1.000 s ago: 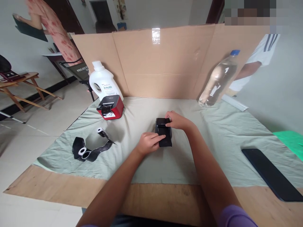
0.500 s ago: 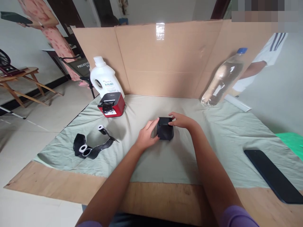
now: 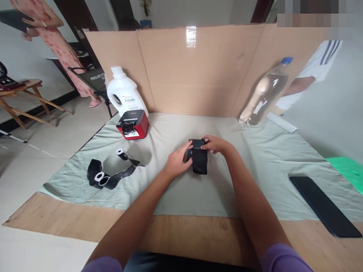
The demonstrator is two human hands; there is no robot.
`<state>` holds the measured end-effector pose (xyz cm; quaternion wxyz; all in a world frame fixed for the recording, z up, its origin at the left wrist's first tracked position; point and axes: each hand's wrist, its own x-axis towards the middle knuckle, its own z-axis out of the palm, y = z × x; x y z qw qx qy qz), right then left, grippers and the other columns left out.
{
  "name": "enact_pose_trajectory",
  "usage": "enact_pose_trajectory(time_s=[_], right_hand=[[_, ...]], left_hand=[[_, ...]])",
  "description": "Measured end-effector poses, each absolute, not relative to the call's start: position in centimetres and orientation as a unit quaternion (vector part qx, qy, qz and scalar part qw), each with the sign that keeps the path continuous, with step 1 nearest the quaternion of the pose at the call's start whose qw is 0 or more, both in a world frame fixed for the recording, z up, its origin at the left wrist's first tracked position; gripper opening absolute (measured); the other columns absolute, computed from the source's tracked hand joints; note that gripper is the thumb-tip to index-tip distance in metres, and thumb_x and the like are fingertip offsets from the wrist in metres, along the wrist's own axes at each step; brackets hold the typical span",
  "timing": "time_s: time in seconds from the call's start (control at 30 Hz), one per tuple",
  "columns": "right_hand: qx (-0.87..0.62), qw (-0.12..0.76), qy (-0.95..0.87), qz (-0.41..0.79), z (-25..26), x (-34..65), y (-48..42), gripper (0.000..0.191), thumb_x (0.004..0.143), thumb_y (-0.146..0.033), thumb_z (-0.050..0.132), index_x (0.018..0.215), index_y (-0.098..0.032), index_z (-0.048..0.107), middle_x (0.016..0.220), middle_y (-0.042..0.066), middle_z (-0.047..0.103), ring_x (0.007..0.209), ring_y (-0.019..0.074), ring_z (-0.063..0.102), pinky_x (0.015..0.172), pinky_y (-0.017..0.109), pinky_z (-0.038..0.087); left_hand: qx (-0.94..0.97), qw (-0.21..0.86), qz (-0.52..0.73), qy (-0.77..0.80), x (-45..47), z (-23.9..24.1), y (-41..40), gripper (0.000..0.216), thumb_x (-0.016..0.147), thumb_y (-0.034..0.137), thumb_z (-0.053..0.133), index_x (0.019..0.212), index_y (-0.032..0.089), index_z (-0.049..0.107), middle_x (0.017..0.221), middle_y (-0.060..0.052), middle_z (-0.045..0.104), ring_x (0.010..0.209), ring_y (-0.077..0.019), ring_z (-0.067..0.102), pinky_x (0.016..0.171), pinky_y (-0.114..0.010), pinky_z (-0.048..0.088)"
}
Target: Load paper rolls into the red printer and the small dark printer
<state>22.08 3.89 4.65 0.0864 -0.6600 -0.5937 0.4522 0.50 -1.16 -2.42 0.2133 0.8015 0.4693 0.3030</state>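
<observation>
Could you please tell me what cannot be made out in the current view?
In the head view:
- Black device: side edges partly covered by the left hand and right hand.
- White jug: lower front hidden behind the red-and-black box.
- Jug label: smaller print too small to read.
- Person at left: head cut off by the top edge.

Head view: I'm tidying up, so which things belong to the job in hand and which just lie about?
In hand: small black device, with black strip; left hand and right hand at its sides.
Probably lying about: red-and-black box, white jug, clear bottle, dark slab, loose rolls (possibly related).
</observation>
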Motion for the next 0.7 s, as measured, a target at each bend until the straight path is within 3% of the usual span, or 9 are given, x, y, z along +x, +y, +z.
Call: enact_pose_trajectory(time_s=[0.1,0.2,0.27,0.33,0.4,0.47,0.6,0.7], right_hand=[[-0.655,0.163,-0.584,0.452,2.9,22.2,2.8,0.062,0.083,-0.029,0.066,0.141,-0.022,0.045,0.125,0.013,0.066,0.073,0.0146,0.062,0.054,0.023,0.046],[-0.623,0.316,-0.577,0.424,-0.2,23.0,0.7,0.051,0.087,-0.04,0.055,0.134,-0.019,0.056,0.118,0.012,0.069,0.078,0.0183,0.065,0.058,0.028,0.051],[-0.597,0.381,-0.588,0.389,-2.2,23.6,-0.9,0.047,0.089,-0.039,0.047,0.129,-0.019,0.062,0.108,0.01,0.071,0.083,0.0215,0.067,0.07,0.036,0.056],[-0.563,0.396,-0.638,0.346,-3.4,23.9,-2.4,0.047,0.087,-0.035,0.048,0.13,-0.022,0.063,0.112,0.009,0.072,0.096,0.0247,0.067,0.09,0.046,0.055],[-0.53,0.381,-0.695,0.303,-3.7,23.8,-3.6,0.053,0.084,-0.03,0.053,0.136,-0.026,0.059,0.122,0.008,0.07,0.111,0.0273,0.063,0.104,0.051,0.047],[-0.501,0.365,-0.733,0.278,-3.4,23.3,-4.5,0.062,0.083,-0.028,0.057,0.144,-0.026,0.051,0.132,0.009,0.065,0.12,0.0291,0.059,0.109,0.052,0.043],[-0.441,0.38,-0.767,0.269,-2.1,23.0,-4.7,0.07,0.085,-0.026,0.06,0.151,-0.027,0.039,0.148,0.011,0.053,0.133,0.03,0.051,0.113,0.05,0.04],[-0.432,0.413,-0.766,0.236,-1.2,25.0,-3.7,0.071,0.085,-0.023,0.06,0.152,-0.028,0.037,0.151,0.011,0.049,0.139,0.0303,0.046,0.116,0.051,0.037]], left_hand=[[0.805,0.23,0.306,0.455,0.4,-2.5,-1.4,0.074,0.087,0.028,0.054,0.156,0.028,0.028,0.146,-0.005,0.056,0.086,-0.0159,0.068,0.088,-0.031,0.054],[0.821,0.219,0.293,0.439,0.3,-2.7,-1.2,0.082,0.086,0.034,0.057,0.159,0.024,0.02,0.157,-0.01,0.042,0.121,-0.0254,0.06,0.103,-0.039,0.048],[0.83,0.2,0.265,0.448,0.4,-2.8,-0.9,0.093,0.082,0.041,0.063,0.16,0.021,0.017,0.161,-0.013,0.034,0.142,-0.0338,0.042,0.113,-0.048,0.038],[0.835,0.195,0.227,0.462,0.7,-2.9,-0.5,0.105,0.075,0.044,0.07,0.16,0.019,0.013,0.163,-0.016,0.03,0.149,-0.0389,0.027,0.118,-0.055,0.028],[0.837,0.203,0.207,0.465,1.1,-3.1,-0.3,0.114,0.071,0.041,0.074,0.16,0.018,0.007,0.164,-0.019,0.026,0.151,-0.0389,0.023,0.121,-0.057,0.021],[0.835,0.215,0.219,0.456,1.4,-3.5,-0.4,0.118,0.07,0.036,0.073,0.16,0.016,-0.001,0.163,-0.022,0.027,0.15,-0.0369,0.027,0.122,-0.057,0.019],[0.809,0.266,0.277,0.444,2.2,-4.2,-0.6,0.12,0.072,0.033,0.07,0.159,0.013,-0.012,0.152,-0.026,0.044,0.135,-0.0358,0.051,0.107,-0.052,0.045],[0.795,0.277,0.292,0.455,4.6,-3.3,0.3,0.121,0.072,0.032,0.071,0.159,0.011,-0.01,0.138,-0.027,0.057,0.119,-0.0362,0.063,0.094,-0.049,0.054]])
